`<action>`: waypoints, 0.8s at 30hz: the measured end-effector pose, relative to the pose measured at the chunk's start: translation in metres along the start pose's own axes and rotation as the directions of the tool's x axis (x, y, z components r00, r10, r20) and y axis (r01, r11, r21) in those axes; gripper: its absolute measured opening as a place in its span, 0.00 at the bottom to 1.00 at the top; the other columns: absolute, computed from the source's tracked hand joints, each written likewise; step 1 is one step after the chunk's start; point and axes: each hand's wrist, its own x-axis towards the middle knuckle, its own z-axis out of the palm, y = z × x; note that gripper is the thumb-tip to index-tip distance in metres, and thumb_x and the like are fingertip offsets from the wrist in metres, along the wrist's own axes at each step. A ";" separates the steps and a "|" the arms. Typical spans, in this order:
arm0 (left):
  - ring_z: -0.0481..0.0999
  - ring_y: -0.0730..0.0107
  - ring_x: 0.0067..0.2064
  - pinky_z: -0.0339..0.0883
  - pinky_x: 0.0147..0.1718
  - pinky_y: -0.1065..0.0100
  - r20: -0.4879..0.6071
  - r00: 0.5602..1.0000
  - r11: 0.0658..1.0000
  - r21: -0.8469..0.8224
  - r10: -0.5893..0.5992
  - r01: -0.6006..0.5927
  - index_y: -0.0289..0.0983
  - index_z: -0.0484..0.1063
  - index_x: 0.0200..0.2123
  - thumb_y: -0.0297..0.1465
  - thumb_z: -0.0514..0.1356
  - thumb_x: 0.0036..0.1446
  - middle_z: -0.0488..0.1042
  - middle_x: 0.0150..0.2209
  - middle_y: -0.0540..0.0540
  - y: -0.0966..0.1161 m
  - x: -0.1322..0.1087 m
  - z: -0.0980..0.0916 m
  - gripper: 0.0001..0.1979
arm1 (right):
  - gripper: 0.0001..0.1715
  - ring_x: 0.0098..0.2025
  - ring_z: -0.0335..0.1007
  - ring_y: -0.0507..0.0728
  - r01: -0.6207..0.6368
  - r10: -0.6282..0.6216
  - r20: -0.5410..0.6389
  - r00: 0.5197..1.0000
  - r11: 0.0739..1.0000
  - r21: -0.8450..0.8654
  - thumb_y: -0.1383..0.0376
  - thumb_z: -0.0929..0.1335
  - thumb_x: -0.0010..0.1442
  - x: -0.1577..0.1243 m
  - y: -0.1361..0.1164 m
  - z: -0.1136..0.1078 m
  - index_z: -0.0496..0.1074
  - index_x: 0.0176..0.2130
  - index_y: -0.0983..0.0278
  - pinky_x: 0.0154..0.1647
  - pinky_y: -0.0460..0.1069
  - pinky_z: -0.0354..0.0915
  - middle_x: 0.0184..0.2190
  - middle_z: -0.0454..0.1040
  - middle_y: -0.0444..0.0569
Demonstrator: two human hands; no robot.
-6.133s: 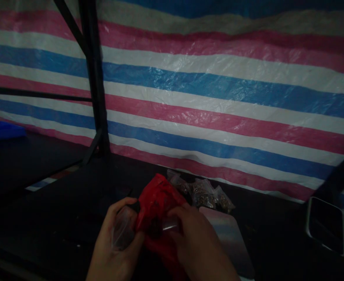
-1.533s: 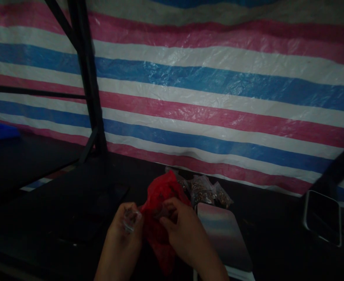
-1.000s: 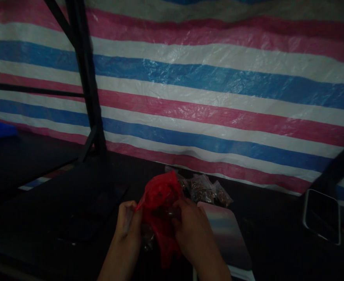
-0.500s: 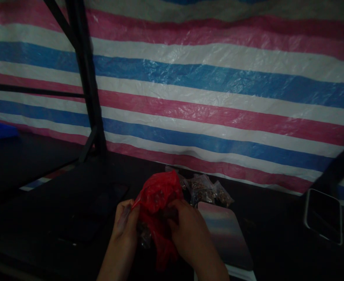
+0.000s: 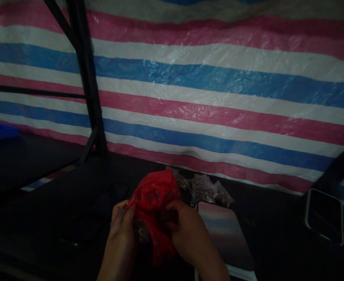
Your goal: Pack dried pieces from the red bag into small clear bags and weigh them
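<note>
Low in the middle of the dim view, a crumpled red plastic bag (image 5: 156, 197) is gripped from both sides. My left hand (image 5: 121, 230) is closed on its left edge, and a small clear pouch (image 5: 139, 233) with brown bits hangs just below the fingers. My right hand (image 5: 186, 234) pinches the bag's right side with fingers curled. What lies inside the red bag is hidden.
Several small clear packets of brown bits (image 5: 203, 189) lie behind the bag. A flat metal scale plate (image 5: 224, 234) sits to the right. A framed dark device (image 5: 324, 214) stands far right. A striped tarp (image 5: 207, 93) and a black post (image 5: 86, 78) close off the back.
Earlier my left hand held an empty-looking clear pouch out to the left. Now both hands have closed in on the red bag, and the pouch hangs under it.
</note>
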 end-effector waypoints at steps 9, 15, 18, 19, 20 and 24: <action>0.75 0.66 0.30 0.70 0.27 0.68 -0.056 0.998 0.996 0.088 0.031 -0.026 0.43 0.73 0.40 0.49 0.66 0.46 0.76 0.32 0.55 -0.004 0.002 -0.005 0.21 | 0.26 0.56 0.76 0.68 -0.033 0.026 -0.049 0.998 0.989 -0.142 0.80 0.68 0.53 -0.001 -0.016 0.003 0.78 0.49 0.63 0.58 0.61 0.65 0.53 0.81 0.54; 0.78 0.66 0.29 0.69 0.25 0.70 0.010 0.994 0.981 -0.163 -0.108 0.108 0.42 0.74 0.39 0.37 0.64 0.52 0.77 0.30 0.54 0.003 0.001 -0.001 0.11 | 0.27 0.57 0.76 0.66 -0.005 0.000 -0.048 0.999 0.996 -0.092 0.80 0.68 0.53 0.002 -0.013 0.006 0.78 0.49 0.61 0.59 0.60 0.65 0.54 0.81 0.53; 0.79 0.66 0.28 0.69 0.24 0.70 0.001 0.991 0.968 -0.218 -0.130 0.127 0.41 0.75 0.39 0.33 0.63 0.51 0.78 0.29 0.54 0.007 0.002 0.002 0.10 | 0.26 0.56 0.76 0.67 -0.025 0.021 -0.064 0.998 0.997 -0.069 0.79 0.69 0.54 0.003 -0.010 0.007 0.78 0.50 0.61 0.58 0.59 0.66 0.53 0.82 0.52; 0.79 0.66 0.28 0.69 0.24 0.70 0.000 0.993 0.968 -0.222 -0.122 0.119 0.41 0.75 0.38 0.32 0.64 0.50 0.79 0.29 0.54 0.007 0.002 0.002 0.10 | 0.25 0.56 0.77 0.66 -0.029 0.026 -0.059 0.998 0.998 -0.056 0.78 0.69 0.55 0.003 -0.009 0.007 0.78 0.50 0.61 0.57 0.59 0.66 0.52 0.82 0.52; 0.80 0.66 0.28 0.70 0.24 0.70 0.005 0.994 0.970 -0.219 -0.111 0.109 0.41 0.76 0.38 0.32 0.65 0.49 0.79 0.29 0.54 0.006 0.003 0.001 0.11 | 0.25 0.55 0.77 0.67 -0.039 0.036 -0.054 0.998 0.998 -0.053 0.78 0.69 0.55 0.004 -0.008 0.006 0.78 0.50 0.60 0.56 0.59 0.67 0.52 0.82 0.51; 0.79 0.66 0.28 0.71 0.24 0.70 -0.002 0.995 0.973 -0.210 -0.103 0.100 0.42 0.77 0.38 0.35 0.68 0.49 0.79 0.29 0.54 0.002 0.007 -0.002 0.11 | 0.25 0.56 0.76 0.67 -0.098 0.090 -0.082 0.993 0.990 -0.105 0.78 0.70 0.55 0.003 -0.010 0.002 0.78 0.50 0.63 0.58 0.59 0.66 0.53 0.81 0.55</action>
